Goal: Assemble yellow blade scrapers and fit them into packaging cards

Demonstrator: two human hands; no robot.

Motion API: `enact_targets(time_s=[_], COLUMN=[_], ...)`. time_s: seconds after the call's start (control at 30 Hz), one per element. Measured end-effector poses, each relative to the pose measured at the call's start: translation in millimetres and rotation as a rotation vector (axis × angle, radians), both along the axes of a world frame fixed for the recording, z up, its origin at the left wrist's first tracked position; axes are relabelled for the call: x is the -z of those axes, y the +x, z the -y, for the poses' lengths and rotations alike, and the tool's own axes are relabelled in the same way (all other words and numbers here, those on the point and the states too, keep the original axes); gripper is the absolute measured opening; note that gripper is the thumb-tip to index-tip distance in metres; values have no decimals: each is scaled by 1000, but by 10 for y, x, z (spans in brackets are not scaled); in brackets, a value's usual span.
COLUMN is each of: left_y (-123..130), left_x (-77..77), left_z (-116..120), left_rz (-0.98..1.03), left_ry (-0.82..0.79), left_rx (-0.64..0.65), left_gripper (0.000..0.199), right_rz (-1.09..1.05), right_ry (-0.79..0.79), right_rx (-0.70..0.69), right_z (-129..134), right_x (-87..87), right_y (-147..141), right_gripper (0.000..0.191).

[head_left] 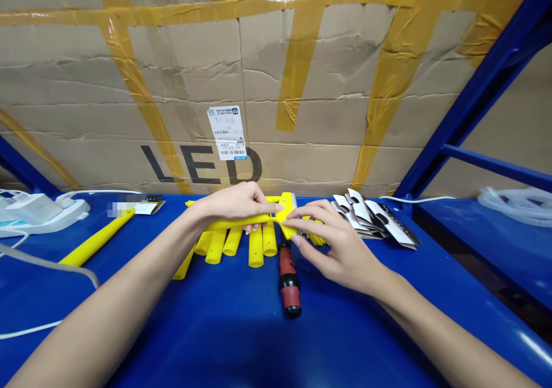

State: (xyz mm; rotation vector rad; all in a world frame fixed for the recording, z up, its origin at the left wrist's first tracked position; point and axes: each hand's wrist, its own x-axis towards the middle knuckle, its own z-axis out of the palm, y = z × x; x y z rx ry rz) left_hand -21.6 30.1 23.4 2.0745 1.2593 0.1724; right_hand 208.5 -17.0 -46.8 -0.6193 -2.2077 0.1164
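Observation:
A yellow scraper with a wide flat head and a pale blade edge is held above the table. My left hand is closed around its handle near the head, thumb lying along the top. At the head's right side, my right hand grips it between thumb and fingers. Below the head lies a red and black screwdriver, its handle toward me and its tip hidden. Several yellow tubular handles lie in a row under my left hand, their far ends covered. Small yellow pieces show behind my right fingers.
Several printed cards lie piled at the right. Another yellow handle with a card lies at the left, beside a white power strip and cables. A large taped carton stands behind the blue tabletop, between blue posts.

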Motion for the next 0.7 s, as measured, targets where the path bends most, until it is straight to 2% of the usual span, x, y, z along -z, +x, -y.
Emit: enact_targets(time_s=[0.33, 0.4, 0.47, 0.53, 0.63, 0.7], left_y=[-15, 7, 27, 47, 82, 112], left_x=[27, 20, 15, 15, 17, 19], left_z=[-22, -10, 1, 13, 37, 55], left_rz=[23, 32, 25, 4, -30, -46], left_ry=[-19, -32, -28, -8, 40, 78], left_rx=[28, 27, 30, 37, 51, 59], left_gripper=[55, 52, 51, 51, 51, 51], right_rz=[-103, -182, -359, -501, -537, -552], right_ry=[-80, -132, -303, -635, -1147, -1307], right_rx=[40, 99, 216, 259, 112, 13], right_z=[-36, -61, -103, -150, -189, -186], right_x=[12, 23, 29, 28, 13, 3], right_y=[42, 37, 34, 38, 51, 57], right_gripper=[21, 16, 12, 23, 33, 32])
